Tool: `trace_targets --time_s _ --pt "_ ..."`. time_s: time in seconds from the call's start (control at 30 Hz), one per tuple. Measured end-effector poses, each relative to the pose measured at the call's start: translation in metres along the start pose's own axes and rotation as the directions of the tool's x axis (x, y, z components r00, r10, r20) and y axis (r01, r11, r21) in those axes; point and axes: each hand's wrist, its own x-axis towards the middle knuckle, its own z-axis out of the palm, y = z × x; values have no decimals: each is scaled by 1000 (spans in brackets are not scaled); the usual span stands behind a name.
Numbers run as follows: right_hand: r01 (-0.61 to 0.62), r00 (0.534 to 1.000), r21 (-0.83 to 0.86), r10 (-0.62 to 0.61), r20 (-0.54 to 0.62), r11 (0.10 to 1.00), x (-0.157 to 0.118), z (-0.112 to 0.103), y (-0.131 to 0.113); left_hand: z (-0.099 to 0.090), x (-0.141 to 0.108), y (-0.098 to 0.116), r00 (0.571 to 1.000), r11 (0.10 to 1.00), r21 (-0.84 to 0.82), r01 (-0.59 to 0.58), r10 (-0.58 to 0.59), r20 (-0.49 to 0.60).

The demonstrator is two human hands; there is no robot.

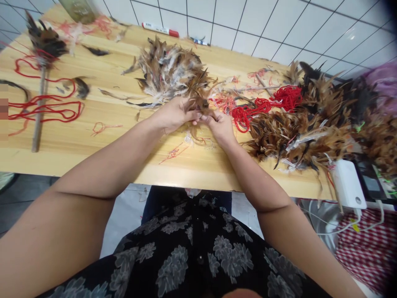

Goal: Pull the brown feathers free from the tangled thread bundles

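Near the middle of the wooden table (124, 163), my left hand (178, 116) and my right hand (218, 126) meet, fingertips pinched close together. Between them is a small bunch of brown feathers (201, 97), its tips pointing away from me. The feather ends and anything thin at the fingertips are too small to make out. Just beyond my left hand lies a large heap of brown and white feathers (173, 68). To the right of my right hand is a tangle of red cord (263, 107).
At left, a stick (39, 107) has dark feathers at its far end, with red cord (58, 109) across it. More brown feathers (297, 128) pile up at right, beside a white power bank (347, 184) with cables. A red marker (159, 30) lies by the tiled wall (263, 20).
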Motion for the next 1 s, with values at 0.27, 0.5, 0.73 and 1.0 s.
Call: trace_targets --time_s 0.27,0.5,0.73,1.0 --pt "-62 996 52 59 60 997 -1 -1 -9 7 0 4 994 976 -193 104 -106 -2" --pt "-59 998 63 58 29 996 -1 -3 -3 21 -9 29 965 881 -411 235 -263 -13" --pt "-76 997 55 77 -4 996 -2 -1 -3 29 -14 33 940 842 -441 310 -342 7" --pt "-42 999 -14 42 1 999 -1 -1 -1 27 -14 28 949 855 -424 298 -312 38"
